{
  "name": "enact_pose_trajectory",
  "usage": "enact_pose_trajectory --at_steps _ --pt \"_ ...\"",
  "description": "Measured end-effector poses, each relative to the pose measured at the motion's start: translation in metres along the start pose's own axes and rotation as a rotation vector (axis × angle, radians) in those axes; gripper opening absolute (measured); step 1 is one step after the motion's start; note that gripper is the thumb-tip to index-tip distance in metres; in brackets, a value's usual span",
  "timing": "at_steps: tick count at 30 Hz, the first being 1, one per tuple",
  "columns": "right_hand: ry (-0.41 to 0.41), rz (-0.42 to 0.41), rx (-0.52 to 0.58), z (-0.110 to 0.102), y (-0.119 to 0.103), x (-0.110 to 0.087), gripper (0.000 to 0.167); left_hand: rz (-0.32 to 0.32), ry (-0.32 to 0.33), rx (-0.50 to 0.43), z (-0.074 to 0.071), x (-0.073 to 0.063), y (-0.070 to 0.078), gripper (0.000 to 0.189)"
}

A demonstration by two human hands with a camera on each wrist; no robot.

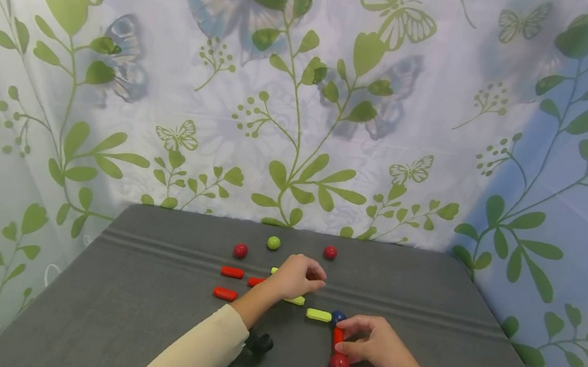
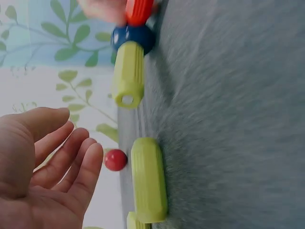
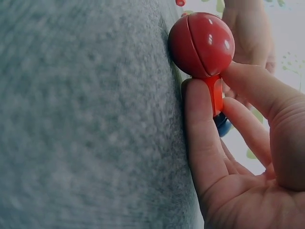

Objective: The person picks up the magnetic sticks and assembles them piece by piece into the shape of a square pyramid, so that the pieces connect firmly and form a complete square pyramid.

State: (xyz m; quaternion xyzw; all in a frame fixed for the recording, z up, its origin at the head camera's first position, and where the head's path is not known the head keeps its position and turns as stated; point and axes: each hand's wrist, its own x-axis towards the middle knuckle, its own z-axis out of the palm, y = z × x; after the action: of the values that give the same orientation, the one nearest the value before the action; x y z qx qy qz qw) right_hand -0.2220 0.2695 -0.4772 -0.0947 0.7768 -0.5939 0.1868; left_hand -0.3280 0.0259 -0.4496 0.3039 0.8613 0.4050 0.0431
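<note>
The right hand [image 1: 377, 344] partly covers a red rod [image 1: 338, 336]; a sleeve [image 1: 202, 348], a black object [image 1: 261, 343].

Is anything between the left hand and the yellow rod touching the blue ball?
Nothing visible: the left wrist view shows an open gap between the left hand and that yellow rod. A loose rod lies off to one side.

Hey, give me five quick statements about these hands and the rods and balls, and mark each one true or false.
1. The right hand grips a red rod between the blue ball and the nearest red ball. True.
2. A yellow rod is attached to the blue ball. True.
3. The left hand is clenched round a ball. False: it holds nothing.
4. A green ball lies between two loose red balls. True.
5. The nearest red ball lies to the right hand's right. False: it lies to its left.
</note>
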Motion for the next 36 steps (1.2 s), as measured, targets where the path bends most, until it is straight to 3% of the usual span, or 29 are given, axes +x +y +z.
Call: enact_pose_trajectory --at_steps 11,17,27,36 --pt "-0.004 0.015 0.015 -0.002 0.000 0.003 0.048 -0.130 0.117 -0.053 0.005 0.055 -0.021 0.028" --pt "-0.016 0.002 0.024 -0.001 0.001 0.002 0.050 -0.222 0.107 -0.036 0.012 0.073 -0.028 0.038" --pt "-0.028 0.000 0.045 -0.004 0.002 0.000 0.050 -0.222 0.085 0.040 0.022 0.092 -0.032 0.052" --pt "-0.022 0.004 0.027 -0.003 0.004 0.001 0.050 -0.214 0.065 0.019 0.024 0.093 -0.032 0.042"
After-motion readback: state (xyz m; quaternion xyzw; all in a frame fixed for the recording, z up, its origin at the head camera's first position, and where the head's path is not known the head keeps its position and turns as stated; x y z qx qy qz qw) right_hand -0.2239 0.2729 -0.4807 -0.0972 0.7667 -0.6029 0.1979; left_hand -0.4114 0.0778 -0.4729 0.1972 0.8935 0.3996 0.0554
